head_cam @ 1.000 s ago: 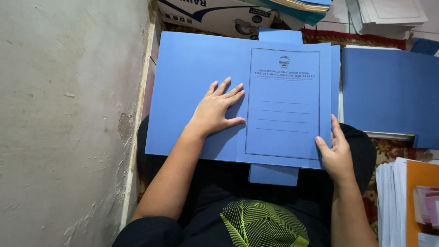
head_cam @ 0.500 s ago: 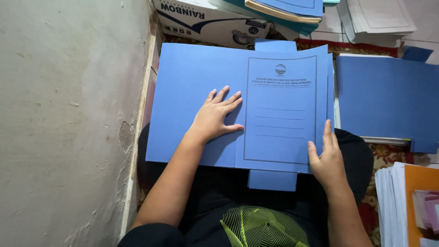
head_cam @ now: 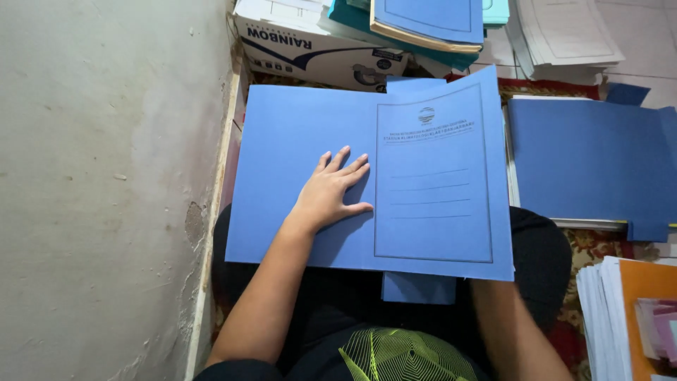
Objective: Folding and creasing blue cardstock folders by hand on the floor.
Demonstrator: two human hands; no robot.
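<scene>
Blue folder (head_cam: pixel 367 183) lies flat under left fingers (head_cam: pixel 342 169).

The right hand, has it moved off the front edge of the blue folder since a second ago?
Yes. It lay on top at the near right corner of the blue folder; now it has slipped beneath the lifted cover, out of sight. The left hand presses the folder's left panel.

Plain blue folder (head_cam: pixel 352 141), black shirt (head_cam: pixel 405 356) with neon-yellow line pattern, orange-covered paper stack (head_cam: pixel 645 296)

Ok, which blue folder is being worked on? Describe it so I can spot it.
Start at the grey wall on the left; the folder lies right beside it, across the person's lap. Unlike the plain blue folders nearby, its front flap has a printed frame and the left hand lies flat on it.
</scene>
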